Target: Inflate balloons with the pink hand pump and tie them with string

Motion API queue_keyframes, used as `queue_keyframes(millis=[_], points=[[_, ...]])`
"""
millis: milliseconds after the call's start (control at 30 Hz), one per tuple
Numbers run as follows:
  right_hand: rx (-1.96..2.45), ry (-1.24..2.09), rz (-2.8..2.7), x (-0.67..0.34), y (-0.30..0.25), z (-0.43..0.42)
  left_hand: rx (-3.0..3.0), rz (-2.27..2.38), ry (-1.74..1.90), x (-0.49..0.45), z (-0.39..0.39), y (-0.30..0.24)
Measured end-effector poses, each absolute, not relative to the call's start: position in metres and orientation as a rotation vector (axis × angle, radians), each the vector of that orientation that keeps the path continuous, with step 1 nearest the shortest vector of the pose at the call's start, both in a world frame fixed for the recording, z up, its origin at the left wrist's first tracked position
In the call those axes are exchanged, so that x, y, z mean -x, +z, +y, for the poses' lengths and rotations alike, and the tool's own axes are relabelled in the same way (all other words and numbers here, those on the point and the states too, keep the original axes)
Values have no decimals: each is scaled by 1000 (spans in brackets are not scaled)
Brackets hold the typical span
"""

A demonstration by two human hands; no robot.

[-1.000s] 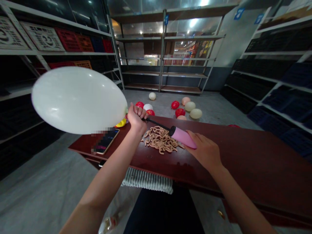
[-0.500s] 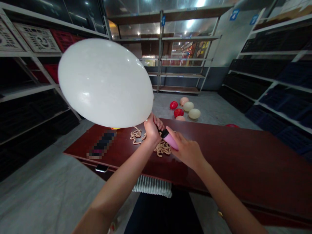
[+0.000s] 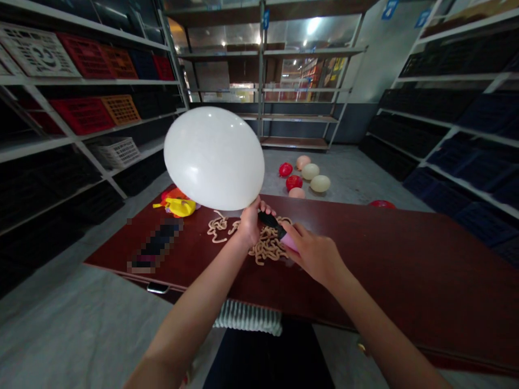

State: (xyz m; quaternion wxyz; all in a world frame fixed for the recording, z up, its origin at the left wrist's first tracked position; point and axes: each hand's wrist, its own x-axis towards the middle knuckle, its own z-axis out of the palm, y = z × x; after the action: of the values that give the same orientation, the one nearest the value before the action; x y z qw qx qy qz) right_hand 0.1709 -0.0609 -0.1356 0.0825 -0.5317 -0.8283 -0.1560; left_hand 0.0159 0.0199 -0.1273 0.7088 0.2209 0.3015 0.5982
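A white inflated balloon (image 3: 214,158) is up over the far edge of the table, its neck end at my left hand (image 3: 250,221). That hand's fingers are closed around the neck, though the neck itself is mostly hidden. My right hand (image 3: 314,251) grips the pink body of a pink-and-black hand pump (image 3: 290,241). The pump's black end points at my left hand; whether it sits inside the neck is not visible. Beneath both hands lies a tangle of tan, cord-like strands (image 3: 265,248), with a smaller bunch (image 3: 218,227) to the left.
On the dark red table (image 3: 389,254), deflated yellow and orange-red balloons (image 3: 178,206) lie at the far left, near a blurred dark object (image 3: 158,243). Several inflated balloons (image 3: 310,172) rest on the floor beyond. Shelves with crates (image 3: 91,116) stand along the sides.
The white balloon looks clearly smaller, uncovering the deflated balloons and crates at left. More of the pump's black part shows between my hands. The view has shifted slightly.
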Motion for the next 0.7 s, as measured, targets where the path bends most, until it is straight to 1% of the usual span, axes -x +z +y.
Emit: queue_keyframes(millis=[167,267,300,367,433,500,600,700], points=[[1620,-530,-2493,-186,-122,-56,-443,525,1293,-19,37,-121],[1706,-554,-2485,-213,-127,-55,-347,513,1464,8,57,-114],[1719,-528,-2476,-224,-131,-56,-353,522,1550,20,64,-113],[1797,-475,-2373,-246,-140,-58,-378,584,1604,46,75,-114],[1856,-328,-2255,-257,-147,-59,-380,619,1596,66,81,-119],[1861,-81,-2141,-252,-149,-57,-370,661,1577,77,83,-125],[1787,335,-1995,-217,-146,-49,-378,727,1590,84,84,-131],[1582,613,-1895,-166,-144,-32,-405,778,1637,92,81,-131]])
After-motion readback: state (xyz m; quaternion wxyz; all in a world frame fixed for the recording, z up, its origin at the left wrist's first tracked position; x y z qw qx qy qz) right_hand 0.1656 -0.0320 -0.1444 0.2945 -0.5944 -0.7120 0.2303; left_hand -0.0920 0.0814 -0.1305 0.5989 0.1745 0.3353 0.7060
